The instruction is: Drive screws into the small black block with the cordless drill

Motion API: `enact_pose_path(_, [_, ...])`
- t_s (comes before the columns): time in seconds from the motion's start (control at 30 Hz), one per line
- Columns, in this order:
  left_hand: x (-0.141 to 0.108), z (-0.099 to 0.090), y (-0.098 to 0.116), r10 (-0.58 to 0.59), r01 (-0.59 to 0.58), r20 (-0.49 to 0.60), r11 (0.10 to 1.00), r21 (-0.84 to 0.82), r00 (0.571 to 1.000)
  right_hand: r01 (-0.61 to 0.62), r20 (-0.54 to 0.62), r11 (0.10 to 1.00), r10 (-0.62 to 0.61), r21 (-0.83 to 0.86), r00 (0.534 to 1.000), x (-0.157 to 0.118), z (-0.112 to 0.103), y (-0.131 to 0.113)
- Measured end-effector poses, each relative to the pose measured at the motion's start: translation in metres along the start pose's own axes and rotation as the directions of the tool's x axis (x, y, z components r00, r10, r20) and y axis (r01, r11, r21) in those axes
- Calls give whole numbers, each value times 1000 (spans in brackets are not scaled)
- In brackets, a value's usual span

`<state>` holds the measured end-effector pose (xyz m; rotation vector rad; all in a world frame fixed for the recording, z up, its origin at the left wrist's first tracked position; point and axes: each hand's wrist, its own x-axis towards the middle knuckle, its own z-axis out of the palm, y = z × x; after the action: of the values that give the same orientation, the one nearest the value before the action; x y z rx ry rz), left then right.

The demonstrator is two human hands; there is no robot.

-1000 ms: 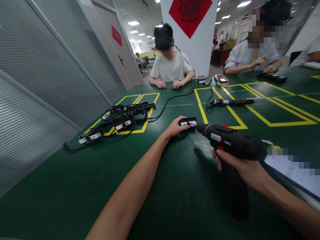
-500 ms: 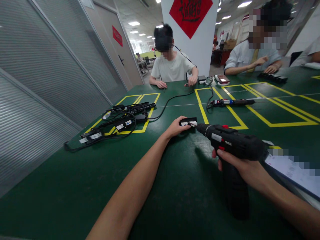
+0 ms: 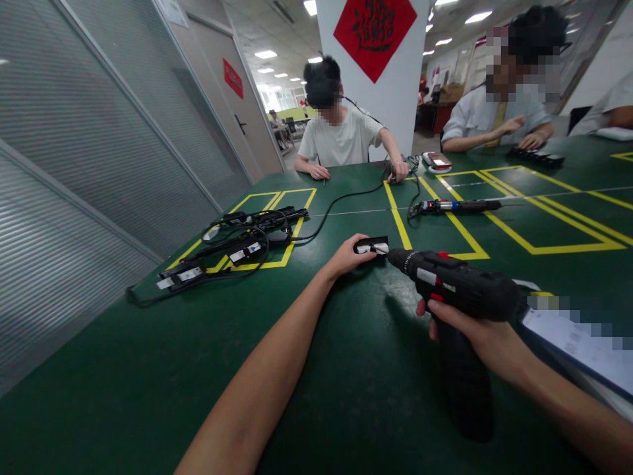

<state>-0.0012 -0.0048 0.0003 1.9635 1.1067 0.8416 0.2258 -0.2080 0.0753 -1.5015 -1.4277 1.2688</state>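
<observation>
My right hand is wrapped round the handle of a black cordless drill with red buttons. Its chuck points left, and the tip of the bit reaches a small black and white part. My left hand grips that part by its left end and holds it on the green table. The part looks like a short black housing with a white inner face; its exact kind I cannot tell. My fingers hide its left end.
Black cabled power strips lie at left within yellow tape. An electric screwdriver lies beyond the drill. A clipboard with paper is at right. Across the table sit one person and another in light blue.
My hands, the drill and the part keep nearly the same places. The person opposite has moved a hand to the right, onto the small dark box by the cable.
</observation>
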Motion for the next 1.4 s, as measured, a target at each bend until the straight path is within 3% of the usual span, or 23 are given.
enact_pose_path(0.4, [1, 1, -4, 28, -28, 0, 999, -16, 1000, 20, 28, 999, -21, 32, 999, 1, -2, 1])
enact_pose_path(0.53, [-1, 0, 1, 11, -11, -3, 1000, 9, 1000, -28, 30, 999, 27, 27, 999, 1, -3, 3])
enact_pose_path(0.83, [0, -1, -3, 32, -32, 2, 999, -9, 999, -35, -34, 999, 34, -36, 999, -1, -1, 1])
enact_pose_path(1.17, [0, 0, -4, 18, -18, 15, 999, -32, 1000, 43, -118, 998, -36, 56, 992, -6, 7, -11])
enact_pose_path(1.4, [1, 1, -6, 17, -17, 9, 1000, -26, 1000, 1, -91, 1000, 1, 20, 996, -3, 4, -6])
